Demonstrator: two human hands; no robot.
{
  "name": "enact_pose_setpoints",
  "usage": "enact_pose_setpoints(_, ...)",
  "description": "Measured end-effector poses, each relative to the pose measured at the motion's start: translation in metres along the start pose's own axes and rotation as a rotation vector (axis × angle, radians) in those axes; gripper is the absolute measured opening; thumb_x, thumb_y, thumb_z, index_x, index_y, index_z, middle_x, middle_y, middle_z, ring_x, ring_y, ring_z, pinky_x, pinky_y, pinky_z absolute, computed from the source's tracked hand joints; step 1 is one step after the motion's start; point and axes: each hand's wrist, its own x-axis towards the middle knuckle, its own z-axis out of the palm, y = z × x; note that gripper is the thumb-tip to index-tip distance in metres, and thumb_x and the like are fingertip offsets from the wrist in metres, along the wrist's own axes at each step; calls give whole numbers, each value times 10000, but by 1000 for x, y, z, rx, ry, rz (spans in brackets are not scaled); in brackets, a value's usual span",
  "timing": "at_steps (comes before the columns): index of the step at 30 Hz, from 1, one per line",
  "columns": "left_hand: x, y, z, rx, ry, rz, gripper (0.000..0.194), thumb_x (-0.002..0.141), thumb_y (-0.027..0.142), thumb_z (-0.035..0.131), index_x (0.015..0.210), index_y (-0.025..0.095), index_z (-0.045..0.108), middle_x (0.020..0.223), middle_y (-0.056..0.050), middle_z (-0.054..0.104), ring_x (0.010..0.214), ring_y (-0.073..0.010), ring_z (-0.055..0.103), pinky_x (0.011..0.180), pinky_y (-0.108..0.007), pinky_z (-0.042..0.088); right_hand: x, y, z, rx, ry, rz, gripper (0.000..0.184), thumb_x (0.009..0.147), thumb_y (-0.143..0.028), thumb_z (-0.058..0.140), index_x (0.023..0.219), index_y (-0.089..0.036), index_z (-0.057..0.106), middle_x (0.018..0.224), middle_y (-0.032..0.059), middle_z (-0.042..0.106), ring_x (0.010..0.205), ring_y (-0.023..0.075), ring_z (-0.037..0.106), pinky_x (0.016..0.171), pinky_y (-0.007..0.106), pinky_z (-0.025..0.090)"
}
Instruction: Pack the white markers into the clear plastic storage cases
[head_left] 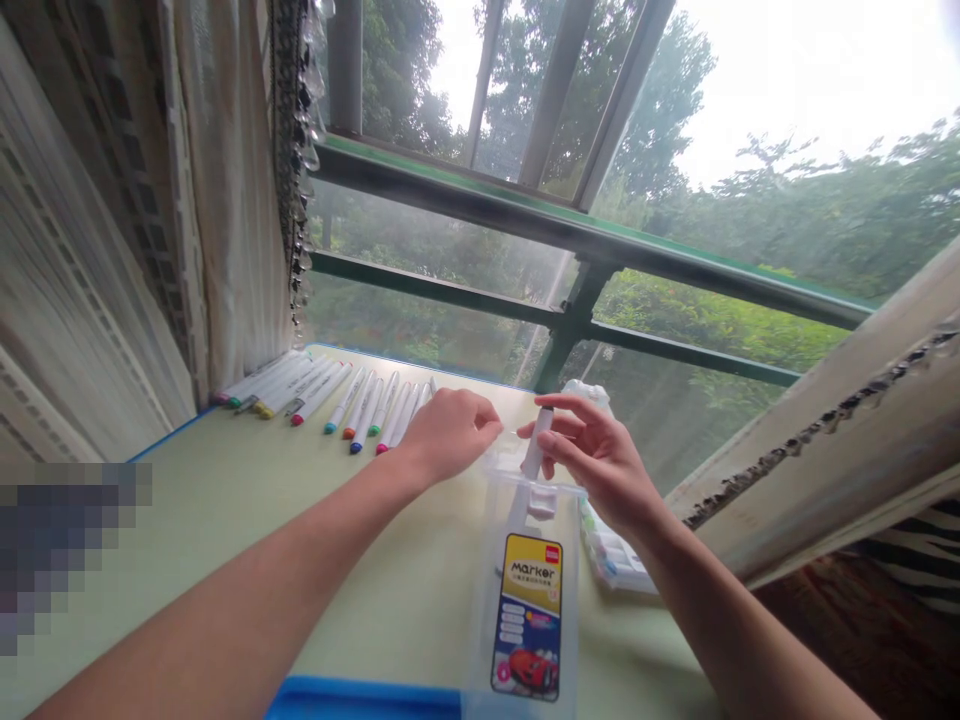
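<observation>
Between the thumb and fingers of my right hand (592,455) is a white marker (535,447), tilted upright, its lower end at the mouth of a clear plastic marker box (484,600). The box carries a yellow and blue label with a red car. My left hand (456,430) is closed, fingertips pinched together beside the box's top edge; what they hold, if anything, I cannot make out. Left of that hand, several white markers with coloured ends (367,405) lie in a row on the pale table (360,580).
Behind my right forearm stands a clear pack of markers (619,560). A blue object (367,700) shows at the table's near edge. Curtains (232,200) hang at the left, and another curtain (810,440) at the right. A green-framed window (562,330) rises beyond the table.
</observation>
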Motion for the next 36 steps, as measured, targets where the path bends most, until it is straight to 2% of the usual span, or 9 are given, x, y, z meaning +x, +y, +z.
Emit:
enact_pose_setpoints(6, 1, 3, -2, -282, 7, -119, 190, 788, 314, 639, 785, 176, 770, 741, -43, 746, 624, -157, 677, 615, -261, 521, 1, -1, -5, -35, 36, -29, 215, 796, -299, 789, 993, -219, 755, 817, 42, 747, 595, 117, 593, 550, 270, 494)
enact_pose_setpoints(13, 4, -2, 3, -551, 24, -180, 213, 762, 358, 709, 801, 151, 747, 814, -66, 749, 596, -147, 679, 572, -259, 566, 2, -10, -8, -16, 1, 18, 227, 719, -251, 849, 937, -218, 794, 770, 42, 767, 573, 131, 639, 541, 275, 532)
enact_pose_setpoints(22, 5, 2, 1, -657, 51, -208, 211, 764, 324, 718, 829, 125, 744, 778, -72, 728, 609, -147, 673, 579, -275, 595, 28, -31, -19, -95, -303, 152, 278, 740, -290, 828, 983, -162, 785, 843, 80, 775, 692, 172, 697, 595, 299, 594)
enact_pose_setpoints(27, 6, 1, 1, -671, 94, -239, 184, 754, 300, 734, 795, 120, 741, 769, -68, 720, 573, -131, 653, 569, -274, 591, 36, -35, -16, -255, -425, 154, 239, 710, -289, 843, 904, -156, 798, 812, 68, 764, 693, 172, 665, 598, 279, 528)
enact_pose_setpoints(31, 5, 2, 2, -701, 97, -255, 144, 755, 256, 729, 772, 113, 737, 763, -63, 708, 543, -114, 628, 530, -256, 575, 37, -37, -17, -415, -515, 101, 203, 727, -332, 824, 836, -163, 798, 722, 51, 720, 585, 139, 573, 508, 259, 426)
enact_pose_setpoints(36, 5, 3, 3, -720, 79, -242, 151, 766, 261, 722, 766, 111, 734, 779, -66, 711, 563, -112, 629, 523, -242, 569, 42, -43, -17, -484, -597, 103, 218, 741, -364, 803, 827, -165, 781, 638, 28, 660, 528, 119, 487, 472, 256, 368)
